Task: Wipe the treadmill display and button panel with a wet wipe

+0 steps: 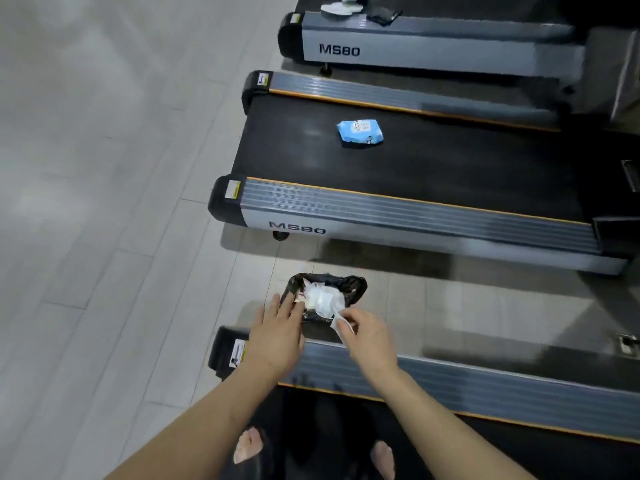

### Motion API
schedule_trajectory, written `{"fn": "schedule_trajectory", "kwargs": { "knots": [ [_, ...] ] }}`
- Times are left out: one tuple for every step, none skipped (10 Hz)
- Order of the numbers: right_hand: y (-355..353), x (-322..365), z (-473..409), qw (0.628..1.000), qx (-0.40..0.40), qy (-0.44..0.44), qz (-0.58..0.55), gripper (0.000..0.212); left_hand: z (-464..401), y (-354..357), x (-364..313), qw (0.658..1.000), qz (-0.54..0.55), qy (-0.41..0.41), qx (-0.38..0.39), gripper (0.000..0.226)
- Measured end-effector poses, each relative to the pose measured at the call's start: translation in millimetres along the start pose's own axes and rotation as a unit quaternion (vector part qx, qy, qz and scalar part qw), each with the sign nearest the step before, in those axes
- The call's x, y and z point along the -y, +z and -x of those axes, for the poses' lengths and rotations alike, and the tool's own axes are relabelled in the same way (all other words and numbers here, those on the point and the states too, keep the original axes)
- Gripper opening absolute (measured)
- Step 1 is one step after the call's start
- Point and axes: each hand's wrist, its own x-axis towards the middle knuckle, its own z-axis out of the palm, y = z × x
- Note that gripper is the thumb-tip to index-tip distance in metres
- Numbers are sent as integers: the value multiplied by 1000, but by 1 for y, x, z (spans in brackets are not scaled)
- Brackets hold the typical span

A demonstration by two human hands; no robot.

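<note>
A black trash bag [355,284] lies open on the floor between two treadmills, with crumpled white wipes [323,297] inside. My right hand [369,337] pinches a white wipe [335,320] at the bag's near rim. My left hand [277,332] reaches to the bag's left edge with fingers spread, touching it. A blue wet wipe pack [360,133] lies on the black belt of the middle treadmill [415,202]. No display or button panel is in view.
The near treadmill's grey side rail [450,375] runs under my arms, and my feet stand on its belt. A third treadmill [415,46] at the top carries white wipes and a dark object. Pale floor tiles [104,202] fill the left.
</note>
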Motion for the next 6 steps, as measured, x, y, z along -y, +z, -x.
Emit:
{"fn": "schedule_trajectory", "kwargs": {
  "knots": [
    [66,-54,-53,999,13,-9,33,22,-60,79,14,1000,0,6,-4,64],
    [123,-100,-106,998,-6,-34,53,23,-117,155,28,1000,0,5,-16,64],
    [174,-147,-153,993,-19,-64,96,19,-168,221,39,1000,-5,3,-21,63],
    [215,-189,-195,982,-31,-95,158,18,-215,272,46,999,-25,5,-38,64],
    [249,-218,-231,968,-9,-111,225,17,-253,306,50,998,-26,-3,-60,64],
    [274,-240,-245,969,2,-96,226,21,-274,320,51,997,-35,-1,-73,64]
  ]
}}
